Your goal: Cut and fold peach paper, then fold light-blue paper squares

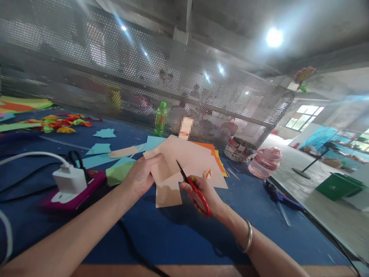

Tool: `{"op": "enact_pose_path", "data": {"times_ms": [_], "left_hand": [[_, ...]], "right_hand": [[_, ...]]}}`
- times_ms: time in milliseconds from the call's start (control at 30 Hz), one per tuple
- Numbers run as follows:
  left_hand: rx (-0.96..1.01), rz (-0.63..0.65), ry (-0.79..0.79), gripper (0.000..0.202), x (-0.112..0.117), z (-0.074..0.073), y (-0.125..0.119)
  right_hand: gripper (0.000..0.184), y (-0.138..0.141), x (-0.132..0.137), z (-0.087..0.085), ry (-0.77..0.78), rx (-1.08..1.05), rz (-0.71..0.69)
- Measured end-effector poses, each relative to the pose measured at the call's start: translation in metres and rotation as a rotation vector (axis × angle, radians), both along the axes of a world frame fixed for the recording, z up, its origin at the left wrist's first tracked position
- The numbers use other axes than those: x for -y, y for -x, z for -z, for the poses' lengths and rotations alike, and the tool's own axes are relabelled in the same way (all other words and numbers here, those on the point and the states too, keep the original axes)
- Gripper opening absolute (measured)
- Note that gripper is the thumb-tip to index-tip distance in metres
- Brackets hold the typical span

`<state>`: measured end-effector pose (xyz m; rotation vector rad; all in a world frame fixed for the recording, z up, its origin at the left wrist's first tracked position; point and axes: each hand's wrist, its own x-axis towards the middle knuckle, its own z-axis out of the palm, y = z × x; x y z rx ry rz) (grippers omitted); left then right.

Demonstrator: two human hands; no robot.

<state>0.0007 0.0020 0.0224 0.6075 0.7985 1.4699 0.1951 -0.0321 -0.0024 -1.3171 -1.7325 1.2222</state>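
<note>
My left hand (140,176) pinches the upper left edge of a peach paper piece (167,188), holding it just above the blue table (178,234). My right hand (203,192) grips red-handled scissors (193,188); their dark blades point up and left toward the paper's right edge. A larger peach sheet (193,157) lies flat behind, over orange and yellow sheets (216,156).
A white charger (69,179) sits on a magenta object at left with cables. Paper scraps lie across the left. A green bottle (160,119), a woven basket (239,149), pink containers (263,161) and a glue gun (278,196) stand behind and right. A perforated metal screen borders the far edge.
</note>
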Motion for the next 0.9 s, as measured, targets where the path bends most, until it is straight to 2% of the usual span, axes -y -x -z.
{"op": "enact_pose_path", "data": {"times_ms": [200,433,700,900], "left_hand": [[-0.012,0.000,-0.021,0.029,0.000,0.001,0.001],[-0.021,-0.013,-0.029,0.033,0.003,-0.003,-0.001],[-0.018,-0.004,-0.014,0.021,0.005,-0.006,-0.002],[-0.021,0.035,-0.053,0.016,0.005,-0.003,-0.004]], "right_hand": [[0.043,-0.002,-0.003,0.004,-0.028,-0.005,-0.017],[0.048,-0.002,0.005,-0.009,-0.229,0.185,-0.033],[0.053,-0.003,0.007,-0.008,-0.218,0.172,-0.075],[0.051,-0.004,0.007,-0.007,-0.218,0.113,-0.120]]}}
